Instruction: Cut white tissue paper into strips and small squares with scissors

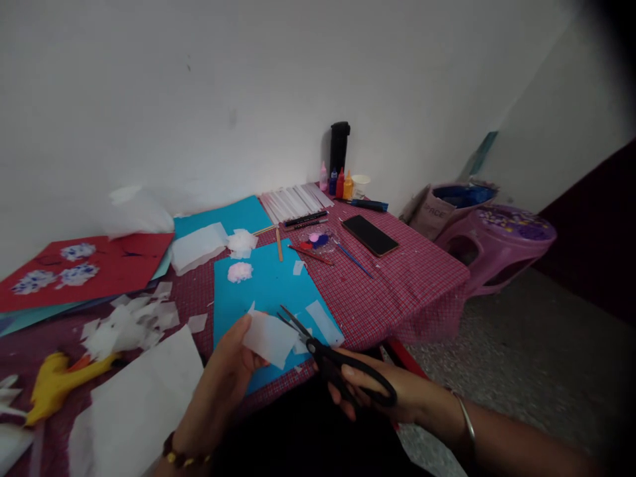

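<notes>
My left hand (233,361) pinches a white piece of tissue paper (271,336) by its left edge, above the near part of a blue sheet (268,285). In my right hand (368,384) are black scissors (322,354), my fingers through the handle loops. Their blades are parted and lie at the right edge of the tissue paper. Small white paper scraps (320,321) rest on the blue sheet beside the blades. A fluffy pale pink paper puff (240,271) sits on the sheet's far left part.
A pile of cut white paper (132,321), a yellow glue gun (62,384) and a red sheet (114,265) with blue-white puffs are at left. Brushes, a paint palette (318,242), a phone (370,234) and paint bottles (340,182) stand right. A pink stool (501,245) is beyond the table.
</notes>
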A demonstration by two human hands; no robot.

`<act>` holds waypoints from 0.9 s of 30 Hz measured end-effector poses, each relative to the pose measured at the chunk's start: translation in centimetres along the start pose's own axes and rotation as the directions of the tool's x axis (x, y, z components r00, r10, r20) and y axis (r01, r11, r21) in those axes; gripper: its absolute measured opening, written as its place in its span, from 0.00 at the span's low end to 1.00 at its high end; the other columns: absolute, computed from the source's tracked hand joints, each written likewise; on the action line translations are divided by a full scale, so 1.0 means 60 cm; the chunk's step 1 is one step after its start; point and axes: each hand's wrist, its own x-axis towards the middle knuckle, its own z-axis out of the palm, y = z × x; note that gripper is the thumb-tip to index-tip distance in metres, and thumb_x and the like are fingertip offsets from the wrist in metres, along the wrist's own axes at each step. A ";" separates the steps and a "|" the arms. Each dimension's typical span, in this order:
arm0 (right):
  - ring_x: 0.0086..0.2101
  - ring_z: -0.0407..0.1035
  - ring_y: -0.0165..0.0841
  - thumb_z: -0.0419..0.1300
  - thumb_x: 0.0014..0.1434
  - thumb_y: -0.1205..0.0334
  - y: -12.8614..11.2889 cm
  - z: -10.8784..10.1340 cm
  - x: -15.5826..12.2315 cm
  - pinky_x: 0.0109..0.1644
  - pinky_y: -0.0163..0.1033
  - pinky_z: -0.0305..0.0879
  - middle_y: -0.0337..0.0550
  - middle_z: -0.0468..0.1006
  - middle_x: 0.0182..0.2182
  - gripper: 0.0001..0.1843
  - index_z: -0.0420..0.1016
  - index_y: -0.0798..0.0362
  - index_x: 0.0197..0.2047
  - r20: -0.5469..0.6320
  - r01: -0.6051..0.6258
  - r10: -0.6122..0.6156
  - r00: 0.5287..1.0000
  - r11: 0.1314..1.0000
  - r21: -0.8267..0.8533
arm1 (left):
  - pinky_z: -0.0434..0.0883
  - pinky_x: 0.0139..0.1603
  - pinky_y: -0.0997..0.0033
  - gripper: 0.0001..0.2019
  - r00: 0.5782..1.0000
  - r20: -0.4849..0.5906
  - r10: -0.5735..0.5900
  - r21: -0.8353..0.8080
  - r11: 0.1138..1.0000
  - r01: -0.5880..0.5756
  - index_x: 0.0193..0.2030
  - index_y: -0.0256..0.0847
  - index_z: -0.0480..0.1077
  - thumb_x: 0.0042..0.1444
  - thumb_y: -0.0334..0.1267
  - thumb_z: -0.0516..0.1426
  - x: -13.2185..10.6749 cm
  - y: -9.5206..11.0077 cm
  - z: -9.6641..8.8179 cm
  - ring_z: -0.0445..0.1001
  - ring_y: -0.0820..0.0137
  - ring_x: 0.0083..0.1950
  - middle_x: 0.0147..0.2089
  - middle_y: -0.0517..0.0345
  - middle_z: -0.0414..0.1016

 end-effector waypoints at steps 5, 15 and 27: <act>0.27 0.65 0.26 0.59 0.55 0.36 -0.022 -0.001 -0.005 0.29 0.32 0.54 0.43 0.71 0.35 0.34 0.65 0.55 0.54 0.010 -0.050 0.051 0.999 0.995 -0.090 | 0.69 0.28 0.76 0.25 0.999 -0.009 0.054 0.067 0.996 -0.053 0.44 0.38 0.71 0.35 0.32 0.69 -0.002 0.003 -0.009 0.72 0.74 0.27 0.29 0.63 0.74; 0.30 0.63 0.24 0.61 0.55 0.38 -0.042 0.003 0.000 0.33 0.31 0.60 0.40 0.67 0.35 0.34 0.65 0.57 0.53 0.067 -0.075 0.099 0.993 0.953 -0.293 | 0.69 0.27 0.77 0.29 0.987 -0.117 0.110 0.067 0.992 -0.103 0.47 0.37 0.70 0.33 0.31 0.68 -0.005 0.009 -0.013 0.71 0.75 0.27 0.29 0.65 0.73; 0.28 0.59 0.22 0.62 0.56 0.43 -0.032 -0.002 0.020 0.29 0.29 0.59 0.37 0.64 0.33 0.31 0.64 0.57 0.53 0.030 -0.067 0.086 0.996 0.912 -0.404 | 0.65 0.26 0.75 0.25 0.982 -0.091 0.168 0.143 0.978 -0.154 0.44 0.38 0.70 0.37 0.36 0.68 0.002 -0.018 -0.018 0.70 0.73 0.27 0.29 0.64 0.73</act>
